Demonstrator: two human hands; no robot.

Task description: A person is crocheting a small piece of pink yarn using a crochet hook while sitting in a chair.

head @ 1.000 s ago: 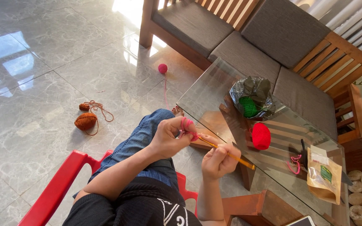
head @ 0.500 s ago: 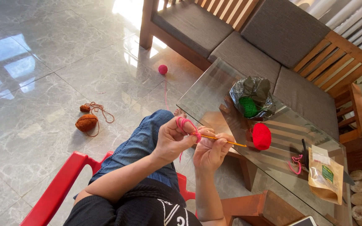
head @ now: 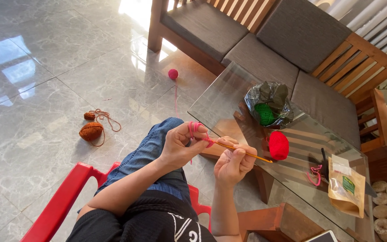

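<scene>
My left hand point(head: 181, 144) is raised over my knee with pink yarn point(head: 196, 129) wrapped around its fingers. My right hand point(head: 234, 162) pinches a thin yellow crochet hook point(head: 245, 154) whose tip meets the pink yarn between the two hands. The yarn strand runs down to a small pink yarn ball point(head: 173, 74) on the floor. A red yarn ball point(head: 278, 145) lies on the glass table point(head: 220, 101) just beyond the hook's far end.
A dark plastic bag point(head: 270, 101) holding green yarn sits on the table, with a brown paper pouch point(head: 346, 187), scissors and a pink scrap. Orange-brown yarn balls point(head: 90, 131) lie on the tiled floor. I sit on a red chair point(head: 61, 201); a wooden sofa point(head: 265, 40) stands behind.
My right hand has moved left and closer to my left hand, bringing the hook's tip into the pink yarn. My left hand has lifted slightly.
</scene>
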